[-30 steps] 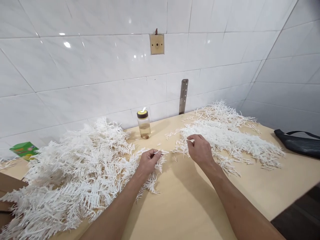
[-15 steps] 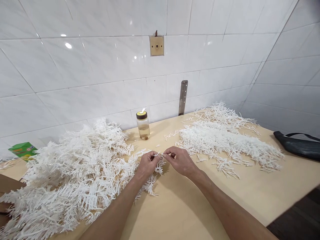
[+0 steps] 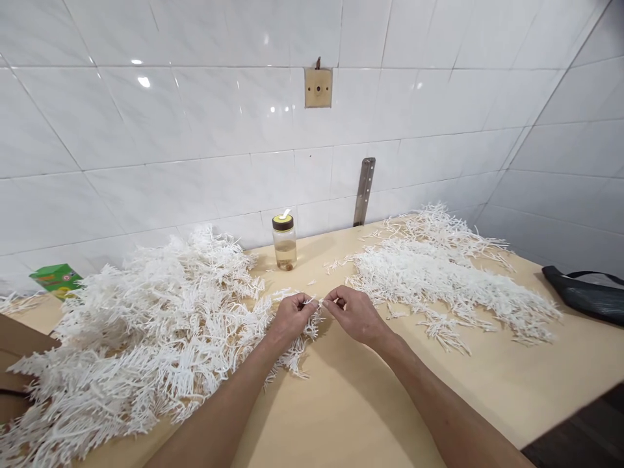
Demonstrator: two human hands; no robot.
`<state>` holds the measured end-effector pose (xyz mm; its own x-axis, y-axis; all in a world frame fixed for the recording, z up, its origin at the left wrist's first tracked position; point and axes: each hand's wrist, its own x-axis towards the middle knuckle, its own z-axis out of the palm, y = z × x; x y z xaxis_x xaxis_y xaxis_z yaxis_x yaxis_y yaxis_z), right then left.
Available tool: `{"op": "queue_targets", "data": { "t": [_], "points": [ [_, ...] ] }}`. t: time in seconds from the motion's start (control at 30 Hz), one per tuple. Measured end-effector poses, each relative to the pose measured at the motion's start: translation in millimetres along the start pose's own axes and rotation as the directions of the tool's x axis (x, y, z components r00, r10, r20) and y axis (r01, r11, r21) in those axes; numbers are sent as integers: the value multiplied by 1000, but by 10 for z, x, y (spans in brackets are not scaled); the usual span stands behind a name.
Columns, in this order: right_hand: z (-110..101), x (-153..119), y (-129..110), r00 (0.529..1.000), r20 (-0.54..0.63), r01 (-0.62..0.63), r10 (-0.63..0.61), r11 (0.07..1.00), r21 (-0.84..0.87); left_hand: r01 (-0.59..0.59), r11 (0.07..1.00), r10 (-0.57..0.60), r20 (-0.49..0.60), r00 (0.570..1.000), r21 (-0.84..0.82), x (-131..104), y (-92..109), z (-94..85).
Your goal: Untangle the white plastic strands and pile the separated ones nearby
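Observation:
Both hands meet near the middle of the table, fingertips almost touching. My left hand (image 3: 293, 318) is closed in a pinch on a small white branched plastic piece (image 3: 309, 301). The fingers of my right hand (image 3: 355, 313) pinch the other end of the same piece; its exact shape is too small to make out. Under and beside the left hand spreads a large heap of white branched plastic pieces (image 3: 160, 325). Beyond the right hand lies a flatter pile of loose white pieces (image 3: 429, 273).
A clear bottle (image 3: 285, 250) with liquid and a dark lid stands near the wall. A perforated metal strip (image 3: 364, 192) leans there. At far left are a green box (image 3: 57, 279) and a cardboard box (image 3: 19, 351). A black bag (image 3: 585, 296) lies at right.
The view has shifted slightly, so the background sits further right. Both hands keep their pinch on the small white piece, nearly unmoved.

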<state>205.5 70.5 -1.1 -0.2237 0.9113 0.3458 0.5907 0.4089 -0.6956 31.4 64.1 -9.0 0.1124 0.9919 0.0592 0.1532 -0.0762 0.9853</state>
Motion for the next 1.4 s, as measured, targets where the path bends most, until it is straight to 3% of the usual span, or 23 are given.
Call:
{"op": "queue_targets", "data": {
  "t": [0.2, 0.33, 0.47, 0.53, 0.63, 0.77, 1.2, 1.3, 1.4],
  "points": [
    [130, 4, 39, 992, -71, 90, -108, 971, -221, -17, 997, 14, 31, 999, 70, -24, 4, -9],
    [29, 63, 238, 969, -248, -72, -20, 932, -356, 5, 1000, -5, 29, 1000, -2, -34, -31, -26],
    [-188, 96, 410, 909, -416, -190, 38, 924, -331, 20, 997, -22, -25, 999, -76, -32, -41, -28],
    [-217, 88, 373, 925, -380, -119, 20, 963, -240, 16, 995, -20, -46, 999, -96, -29, -38, -22],
    [-131, 53, 192, 974, -205, 84, -93, 995, -51, 20, 994, -27, -58, 998, -108, -22, -37, -13],
    [44, 6, -4, 971, -106, 221, -215, 974, 53, 39, 993, -46, -63, 997, -113, -12, -35, -7],
    [139, -29, -40, 966, -65, 235, -251, 954, -185, -12, 1000, 12, -25, 1000, 4, -1, -42, 6],
    [197, -23, -37, 970, -82, 197, -230, 935, -294, -42, 996, 44, -27, 999, 84, -3, -43, 8],
    [147, 20, 41, 980, -150, 64, -132, 919, -389, -35, 996, 36, -9, 999, 88, -24, -39, 1]
  ]
}}
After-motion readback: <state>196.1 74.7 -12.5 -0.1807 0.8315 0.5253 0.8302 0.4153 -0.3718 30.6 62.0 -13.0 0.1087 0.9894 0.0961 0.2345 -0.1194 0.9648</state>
